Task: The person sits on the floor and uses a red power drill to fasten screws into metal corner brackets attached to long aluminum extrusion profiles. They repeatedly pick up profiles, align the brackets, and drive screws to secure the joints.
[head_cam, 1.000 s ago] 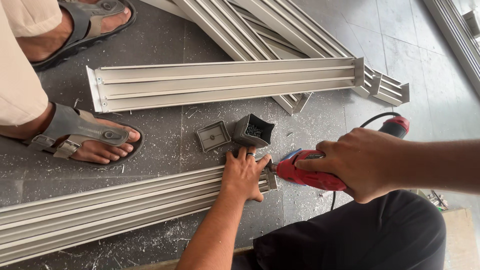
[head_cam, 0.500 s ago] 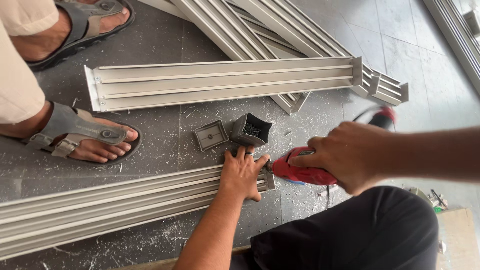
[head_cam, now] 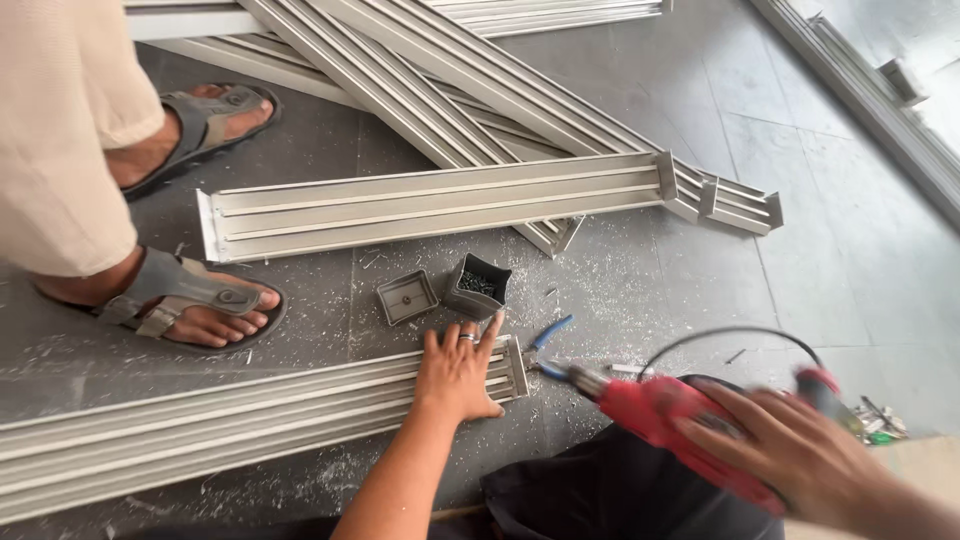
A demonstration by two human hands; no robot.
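My left hand (head_cam: 458,372) lies flat, fingers spread and unclenched, pressing down on the end of the long aluminium track (head_cam: 250,425) on the dusty grey floor (head_cam: 820,260). My right hand (head_cam: 800,455) is wrapped around the red power drill (head_cam: 680,420) (blurred here), its tip near the track's end. Blue-handled pliers (head_cam: 548,345) lie just beside that end. A small dark box of screws (head_cam: 477,287) and its lid (head_cam: 406,297) sit just beyond my fingers. Another person's sandalled foot (head_cam: 190,310) stands near the track, and more tracks (head_cam: 440,200) lie beyond.
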